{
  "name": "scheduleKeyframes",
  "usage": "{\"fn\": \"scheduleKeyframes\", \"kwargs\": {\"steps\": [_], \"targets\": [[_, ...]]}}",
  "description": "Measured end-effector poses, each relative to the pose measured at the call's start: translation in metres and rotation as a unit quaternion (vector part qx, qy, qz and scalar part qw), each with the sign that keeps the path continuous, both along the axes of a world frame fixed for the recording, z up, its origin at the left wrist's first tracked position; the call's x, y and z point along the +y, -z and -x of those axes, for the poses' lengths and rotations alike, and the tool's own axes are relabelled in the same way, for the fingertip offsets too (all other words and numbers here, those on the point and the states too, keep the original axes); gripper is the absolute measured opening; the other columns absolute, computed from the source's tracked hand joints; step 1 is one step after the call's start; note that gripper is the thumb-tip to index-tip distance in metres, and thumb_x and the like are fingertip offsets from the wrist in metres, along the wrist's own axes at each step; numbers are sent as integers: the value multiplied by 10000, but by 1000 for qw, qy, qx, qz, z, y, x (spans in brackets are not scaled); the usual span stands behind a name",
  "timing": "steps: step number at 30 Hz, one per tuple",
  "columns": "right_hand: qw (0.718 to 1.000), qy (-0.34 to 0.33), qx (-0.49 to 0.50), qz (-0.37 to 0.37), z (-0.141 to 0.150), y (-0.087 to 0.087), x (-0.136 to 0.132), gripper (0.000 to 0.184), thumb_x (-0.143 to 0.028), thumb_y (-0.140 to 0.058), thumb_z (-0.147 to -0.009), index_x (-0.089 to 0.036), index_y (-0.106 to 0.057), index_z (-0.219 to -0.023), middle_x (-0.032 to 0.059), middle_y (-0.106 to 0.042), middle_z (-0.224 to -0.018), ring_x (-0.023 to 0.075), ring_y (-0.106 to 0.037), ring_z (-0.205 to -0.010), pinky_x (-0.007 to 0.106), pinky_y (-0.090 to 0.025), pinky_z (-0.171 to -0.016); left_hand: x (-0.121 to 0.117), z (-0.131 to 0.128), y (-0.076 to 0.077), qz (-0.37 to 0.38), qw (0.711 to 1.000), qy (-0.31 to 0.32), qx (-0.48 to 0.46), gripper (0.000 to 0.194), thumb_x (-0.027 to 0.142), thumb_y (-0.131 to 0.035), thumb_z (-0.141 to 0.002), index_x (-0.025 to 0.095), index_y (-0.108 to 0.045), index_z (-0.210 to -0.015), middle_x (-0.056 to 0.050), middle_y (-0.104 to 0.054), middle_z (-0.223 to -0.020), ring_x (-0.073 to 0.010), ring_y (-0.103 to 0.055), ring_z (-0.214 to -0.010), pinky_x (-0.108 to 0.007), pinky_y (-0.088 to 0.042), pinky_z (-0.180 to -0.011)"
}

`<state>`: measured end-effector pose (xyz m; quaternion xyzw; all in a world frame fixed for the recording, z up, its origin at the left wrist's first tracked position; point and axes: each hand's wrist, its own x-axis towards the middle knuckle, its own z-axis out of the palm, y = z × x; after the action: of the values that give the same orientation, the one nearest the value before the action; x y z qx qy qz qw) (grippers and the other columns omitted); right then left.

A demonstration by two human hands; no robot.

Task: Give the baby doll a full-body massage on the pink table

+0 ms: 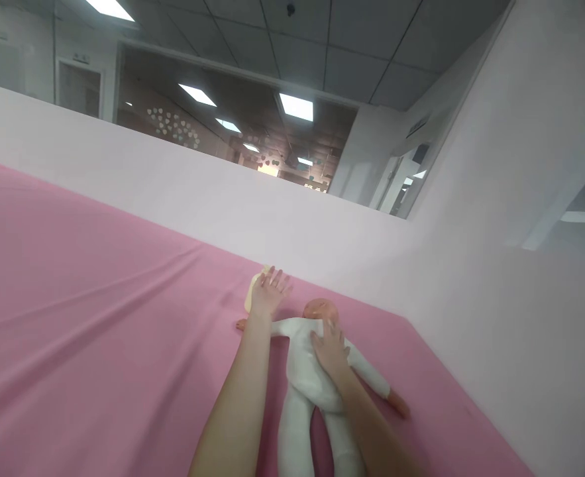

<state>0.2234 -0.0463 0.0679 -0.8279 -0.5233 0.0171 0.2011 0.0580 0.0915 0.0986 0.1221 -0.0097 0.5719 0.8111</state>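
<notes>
A baby doll (302, 371) in a white suit lies on its back on a pink sheet (98, 298), its bare head (320, 310) toward the far wall. My right hand (329, 344) rests flat on the doll's chest, fingers spread. My left hand (269, 290) reaches past the doll's shoulder with fingers spread, over a small pale yellow object (252, 290) that it partly hides. I cannot tell whether the left hand touches that object.
The pink sheet covers a wide surface that ends at white partition walls (222, 199) behind and to the right. The doll lies close to the far right corner. Ceiling lights and a glass-walled room show beyond the partition.
</notes>
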Motion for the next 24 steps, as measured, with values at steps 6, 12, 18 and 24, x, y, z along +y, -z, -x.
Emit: {"fn": "scheduleKeyframes", "kwargs": {"steps": [6, 12, 18, 24], "targets": [[997, -14, -62, 32, -4, 25, 13, 589, -454, -395, -933, -321, -319, -1502, 148, -356, -1505, 349, -335, -1387, 575, -290, -1049, 22, -2, 29, 47, 993, -72, -75, 376, 276, -411, -927, 277, -592, -1256, -75, -523, -1433, -265, -475, -1349, -552, -405, -1072], [996, -32, -67, 43, -13, 26, 12, 599, -459, -400, -933, -329, -295, -1509, 135, -326, -1531, 324, -339, -1398, 527, -294, -1073, 15, -3, 12, 21, 991, -65, -113, 419, 318, -374, -945, 258, -579, -1306, -90, -487, -1467, -259, -451, -1371, -527, -414, -1072], [997, -43, -49, 40, -15, 29, 13, 604, -493, -350, -953, -325, -255, -1525, 114, -234, -1592, 296, -248, -1459, 514, -244, -1123, -14, 1, -35, -79, 994, -47, -60, 402, 326, -389, -940, 223, -606, -1262, -53, -419, -1530, -255, -416, -1395, -508, -391, -1101], [997, -51, -50, 26, -17, 37, 13, 626, -494, -319, -964, -299, -201, -1546, 92, -74, -1641, 304, -55, -1509, 570, -170, -1147, -46, -60, -52, -243, 896, -130, 349, 485, 445, -355, -947, 243, -549, -1343, -49, -390, -1550, -258, -333, -1443, -475, -277, -1170]]}}
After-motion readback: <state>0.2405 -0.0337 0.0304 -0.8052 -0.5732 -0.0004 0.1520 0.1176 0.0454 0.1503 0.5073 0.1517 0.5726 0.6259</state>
